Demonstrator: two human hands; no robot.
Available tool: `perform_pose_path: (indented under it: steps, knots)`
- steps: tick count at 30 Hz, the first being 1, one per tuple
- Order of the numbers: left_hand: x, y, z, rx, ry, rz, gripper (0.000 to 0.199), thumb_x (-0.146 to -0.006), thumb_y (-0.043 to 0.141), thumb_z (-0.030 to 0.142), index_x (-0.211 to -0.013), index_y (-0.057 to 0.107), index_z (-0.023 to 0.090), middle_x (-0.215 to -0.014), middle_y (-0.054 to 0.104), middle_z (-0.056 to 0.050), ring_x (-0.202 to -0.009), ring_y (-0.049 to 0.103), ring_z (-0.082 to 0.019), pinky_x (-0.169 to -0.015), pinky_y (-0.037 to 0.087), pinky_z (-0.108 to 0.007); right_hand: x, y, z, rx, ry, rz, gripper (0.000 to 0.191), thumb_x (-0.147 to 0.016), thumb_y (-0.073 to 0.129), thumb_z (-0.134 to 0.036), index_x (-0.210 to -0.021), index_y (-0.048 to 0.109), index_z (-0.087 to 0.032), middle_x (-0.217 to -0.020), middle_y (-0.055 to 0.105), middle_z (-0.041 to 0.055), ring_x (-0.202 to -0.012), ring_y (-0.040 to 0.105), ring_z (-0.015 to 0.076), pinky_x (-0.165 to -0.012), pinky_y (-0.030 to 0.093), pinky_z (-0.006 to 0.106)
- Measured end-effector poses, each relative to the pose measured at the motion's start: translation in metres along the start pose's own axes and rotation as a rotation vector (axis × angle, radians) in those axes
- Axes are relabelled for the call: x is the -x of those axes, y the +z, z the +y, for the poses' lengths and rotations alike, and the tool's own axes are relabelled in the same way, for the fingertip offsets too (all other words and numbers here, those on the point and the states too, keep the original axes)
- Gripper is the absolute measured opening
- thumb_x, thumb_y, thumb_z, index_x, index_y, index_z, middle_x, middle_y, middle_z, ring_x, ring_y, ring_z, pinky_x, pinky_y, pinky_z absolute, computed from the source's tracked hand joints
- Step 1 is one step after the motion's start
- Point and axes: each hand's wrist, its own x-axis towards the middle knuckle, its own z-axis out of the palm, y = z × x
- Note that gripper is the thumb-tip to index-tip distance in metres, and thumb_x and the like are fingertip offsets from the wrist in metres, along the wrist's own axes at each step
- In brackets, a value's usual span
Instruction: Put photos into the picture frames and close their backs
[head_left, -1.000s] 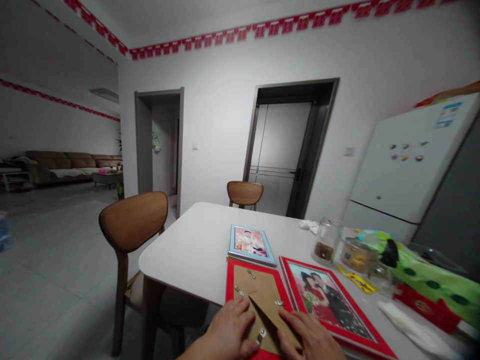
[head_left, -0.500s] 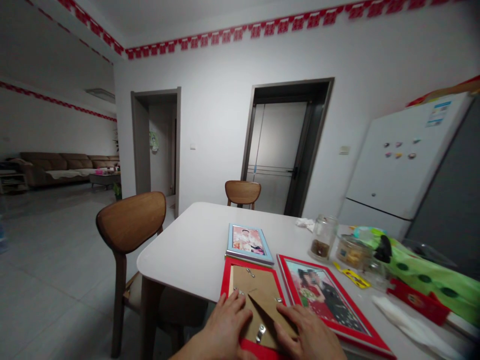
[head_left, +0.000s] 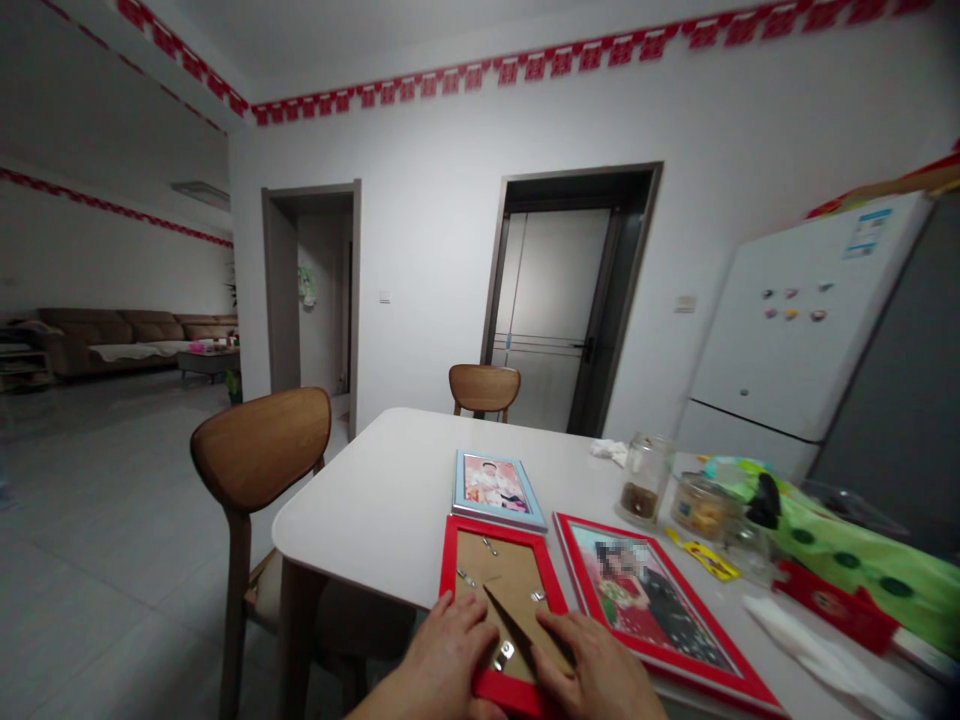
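A red picture frame (head_left: pixel 451 551) lies face down at the near edge of the table, its brown backing board (head_left: pixel 504 567) showing several metal clips. From the board rises a brown stand flap (head_left: pixel 517 622), partly lifted. My left hand (head_left: pixel 454 645) grips the frame's lower left side, fingers curled over the rim and board. On the lower right, my right hand (head_left: pixel 600 660) holds the frame's other side, with fingertips against the board beside the flap. Both palms hide the near corners. Beyond it lies a light blue picture frame (head_left: pixel 537 510), face up. To the right rests a larger red-framed photo (head_left: pixel 660 610).
On the right of the white table (head_left: pixel 375 500) stand a glass jar (head_left: pixel 643 480), a lidded container (head_left: pixel 701 503), a yellow packet (head_left: pixel 709 560), a green bag (head_left: pixel 847 550), a red box (head_left: pixel 832 605) and white tissue (head_left: pixel 817 645). A wooden chair (head_left: pixel 262 440) is at left.
The backing board now sits more evenly inside the red frame; the pale gap along its left edge has closed. My right hand has shifted slightly left, and the view has moved a little.
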Motion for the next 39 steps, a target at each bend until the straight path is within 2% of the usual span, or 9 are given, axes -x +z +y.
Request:
perform_pose_path:
  steps: [4, 10, 15, 19, 23, 27, 33, 39]
  knots:
    - [0.000, 0.000, 0.000, -0.015, -0.018, 0.033, 0.066, -0.060, 0.061, 0.057, -0.113, 0.046, 0.020, -0.127, 0.040, -0.008, -0.117, 0.034, -0.026, -0.100, 0.018, -0.041, 0.002, 0.005, 0.001, 0.036, -0.022, -0.026, 0.036, -0.072, 0.043, -0.035, -0.098, 0.061, -0.019, -0.088, 0.063, 0.0100, -0.081, 0.057, 0.0211, -0.072, 0.042, 0.031]
    - [0.000, 0.000, 0.000, 0.023, -0.004, 0.000, 0.064, -0.062, 0.061, 0.055, -0.114, 0.045, 0.022, -0.126, 0.042, -0.007, -0.117, 0.034, -0.025, -0.101, 0.014, -0.042, 0.002, 0.012, 0.000, 0.014, -0.098, -0.007, 0.031, -0.071, 0.044, -0.027, -0.097, 0.061, -0.022, -0.093, 0.059, 0.0087, -0.086, 0.052, 0.0206, -0.075, 0.039, 0.031]
    - [-0.001, 0.002, -0.001, 0.032, -0.017, 0.051, 0.055, -0.056, 0.067, 0.052, -0.099, 0.054, 0.020, -0.115, 0.052, -0.005, -0.106, 0.046, -0.023, -0.099, 0.019, -0.039, 0.000, 0.017, 0.000, -0.001, -0.158, -0.018, 0.030, -0.075, 0.041, -0.026, -0.099, 0.059, -0.025, -0.104, 0.056, 0.0070, -0.094, 0.049, 0.0208, -0.080, 0.037, 0.033]
    - [-0.002, 0.001, 0.001, 0.016, -0.034, 0.041, 0.053, -0.055, 0.069, 0.051, -0.095, 0.056, 0.020, -0.112, 0.054, -0.005, -0.102, 0.048, -0.023, -0.098, 0.021, -0.039, -0.007, 0.020, 0.000, 0.028, -0.100, -0.015, 0.034, -0.078, 0.037, -0.029, -0.104, 0.057, -0.020, -0.108, 0.055, 0.0092, -0.100, 0.047, 0.0216, -0.084, 0.035, 0.033]
    - [-0.002, 0.000, 0.002, 0.004, -0.045, 0.030, 0.056, -0.051, 0.071, 0.052, -0.095, 0.056, 0.021, -0.111, 0.054, -0.005, -0.101, 0.049, -0.023, -0.098, 0.022, -0.039, -0.019, 0.022, 0.002, 0.077, -0.026, 0.029, 0.032, -0.078, 0.036, -0.025, -0.098, 0.059, -0.015, -0.100, 0.057, 0.0111, -0.094, 0.048, 0.0220, -0.081, 0.035, 0.032]
    - [-0.001, 0.001, 0.002, 0.000, -0.071, 0.044, 0.057, -0.050, 0.071, 0.052, -0.095, 0.056, 0.020, -0.109, 0.055, -0.004, -0.100, 0.049, -0.023, -0.098, 0.022, -0.039, -0.028, 0.021, 0.005, 0.095, -0.063, 0.013, 0.031, -0.078, 0.034, -0.021, -0.086, 0.063, -0.016, -0.088, 0.058, 0.0091, -0.083, 0.049, 0.0198, -0.076, 0.035, 0.030]
    - [-0.001, 0.003, 0.002, -0.004, -0.060, 0.061, 0.055, -0.050, 0.072, 0.050, -0.094, 0.056, 0.021, -0.108, 0.056, -0.003, -0.099, 0.050, -0.022, -0.098, 0.022, -0.038, -0.028, 0.020, 0.007, 0.063, -0.111, -0.005, 0.032, -0.077, 0.036, -0.018, -0.100, 0.058, -0.020, -0.092, 0.057, 0.0070, -0.087, 0.047, 0.0192, -0.076, 0.034, 0.029]
    - [0.000, 0.004, 0.001, 0.017, -0.048, 0.098, 0.054, -0.050, 0.072, 0.050, -0.092, 0.057, 0.020, -0.108, 0.056, -0.003, -0.097, 0.051, -0.023, -0.098, 0.022, -0.039, -0.031, 0.024, 0.005, 0.115, -0.126, 0.008, 0.028, -0.078, 0.034, -0.017, -0.082, 0.062, -0.019, -0.086, 0.058, 0.0073, -0.085, 0.047, 0.0195, -0.075, 0.033, 0.029]
